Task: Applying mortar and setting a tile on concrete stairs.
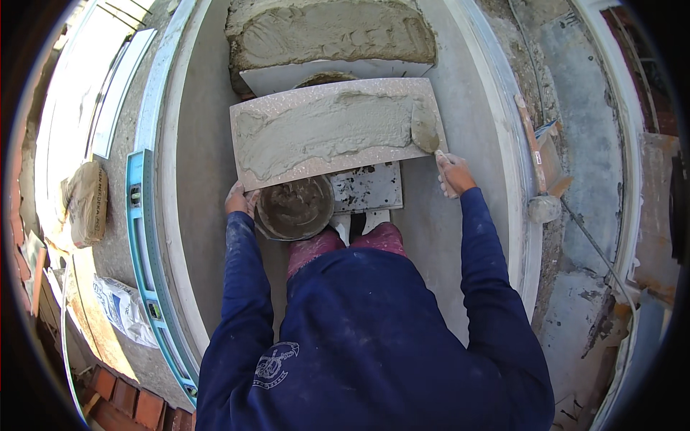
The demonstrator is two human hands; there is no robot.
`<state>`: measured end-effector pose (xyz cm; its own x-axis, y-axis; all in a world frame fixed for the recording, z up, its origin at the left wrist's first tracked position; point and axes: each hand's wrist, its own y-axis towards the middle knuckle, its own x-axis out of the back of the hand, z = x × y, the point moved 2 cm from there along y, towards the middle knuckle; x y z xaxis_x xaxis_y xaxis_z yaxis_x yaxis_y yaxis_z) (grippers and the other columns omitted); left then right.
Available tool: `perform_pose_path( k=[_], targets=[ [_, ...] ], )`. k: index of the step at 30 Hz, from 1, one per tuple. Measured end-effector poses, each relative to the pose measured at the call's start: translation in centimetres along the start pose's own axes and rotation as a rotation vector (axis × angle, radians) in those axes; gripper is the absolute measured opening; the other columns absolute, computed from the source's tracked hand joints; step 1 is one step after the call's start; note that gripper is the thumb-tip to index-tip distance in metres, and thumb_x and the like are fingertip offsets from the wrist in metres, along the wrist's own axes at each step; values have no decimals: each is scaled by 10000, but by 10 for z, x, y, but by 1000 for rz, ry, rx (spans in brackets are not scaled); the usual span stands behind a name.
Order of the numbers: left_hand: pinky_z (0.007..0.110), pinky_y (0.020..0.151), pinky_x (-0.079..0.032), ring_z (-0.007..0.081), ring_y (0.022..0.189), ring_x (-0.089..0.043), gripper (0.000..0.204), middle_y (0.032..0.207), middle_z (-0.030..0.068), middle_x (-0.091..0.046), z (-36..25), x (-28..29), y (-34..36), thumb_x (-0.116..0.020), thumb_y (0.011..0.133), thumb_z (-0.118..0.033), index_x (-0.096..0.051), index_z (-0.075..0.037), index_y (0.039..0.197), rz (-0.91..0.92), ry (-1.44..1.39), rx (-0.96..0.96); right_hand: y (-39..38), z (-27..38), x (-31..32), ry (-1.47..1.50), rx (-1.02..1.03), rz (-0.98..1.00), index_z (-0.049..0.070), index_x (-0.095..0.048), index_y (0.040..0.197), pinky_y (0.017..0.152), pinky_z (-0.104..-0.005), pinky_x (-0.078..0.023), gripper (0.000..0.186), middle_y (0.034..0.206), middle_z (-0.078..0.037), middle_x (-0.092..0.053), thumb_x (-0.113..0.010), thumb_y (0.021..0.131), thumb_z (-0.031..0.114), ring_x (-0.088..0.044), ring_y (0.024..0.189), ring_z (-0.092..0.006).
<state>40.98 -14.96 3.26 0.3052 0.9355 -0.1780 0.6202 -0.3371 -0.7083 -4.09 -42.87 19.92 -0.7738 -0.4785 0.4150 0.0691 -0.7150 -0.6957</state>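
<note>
A pale speckled tile [402, 87] lies tilted across the space before me, coated with a band of wet grey mortar [327, 131]. My left hand [242, 200] grips the tile's near left corner, fingers closed at its edge. In a closed grip beside the near right corner, my right hand [455, 174] holds a trowel [425, 132], its mortar-smeared blade resting on the right end of the mortar. Partly under the tile, a round bucket [331, 208] contains brown-grey mortar. Next to it is a white, dark-spotted board [374, 188], partly covered by the tile.
Beyond the tile, a thick mortar bed [334, 32] tops a white-faced step [295, 72]. Low walls run along both sides. A turquoise spirit level [138, 215] leans at left, near a brown bag [88, 203] and white sack [123, 309]. A mallet [544, 208] lies on the right ledge.
</note>
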Motion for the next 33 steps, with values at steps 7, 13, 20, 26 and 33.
perform_pose_path(
  k=[7, 13, 20, 26, 33],
  targets=[
    [316, 632, -579, 241, 833, -659, 310, 1090, 133, -610, -1, 7, 0, -438, 972, -157, -487, 8, 1230, -19, 59, -3, -20, -2, -62, -9, 70, 114, 54, -575, 1004, 374, -325, -437, 268, 642, -71, -533, -491, 939, 299, -516, 434, -152],
    [306, 617, -579, 239, 834, -665, 316, 1097, 125, -612, -2, 4, 3, -410, 981, -164, -492, 9, 1232, -14, 105, -35, 14, -27, -42, -593, 557, -388, 25, -571, 936, 420, -339, -469, 269, 644, -106, -554, -472, 931, 275, -573, 480, -179],
    [299, 615, -581, 245, 841, -665, 324, 1116, 128, -604, -4, -3, -8, -408, 974, -161, -485, 16, 1234, 1, 48, -18, -28, -7, -101, 78, 179, 150, -20, -568, 955, 364, -315, -437, 261, 612, -80, -541, -503, 927, 232, -536, 406, -168],
    [295, 596, -592, 241, 820, -670, 325, 1107, 145, -603, -4, -8, -13, -407, 961, -139, -481, 19, 1234, -41, 2, 4, -61, 55, -208, -204, 315, 410, -3, -568, 941, 470, -411, -499, 291, 705, -183, -623, -483, 913, 274, -616, 502, -295],
    [288, 585, -591, 239, 811, -673, 323, 1062, 148, -627, -6, -4, -15, -404, 959, -136, -507, 22, 1221, -37, -9, 3, -54, 45, -181, -705, 560, 59, 41, -552, 1027, 774, -542, -473, 287, 879, -280, -640, -498, 886, 285, -608, 863, -467]
  ],
)
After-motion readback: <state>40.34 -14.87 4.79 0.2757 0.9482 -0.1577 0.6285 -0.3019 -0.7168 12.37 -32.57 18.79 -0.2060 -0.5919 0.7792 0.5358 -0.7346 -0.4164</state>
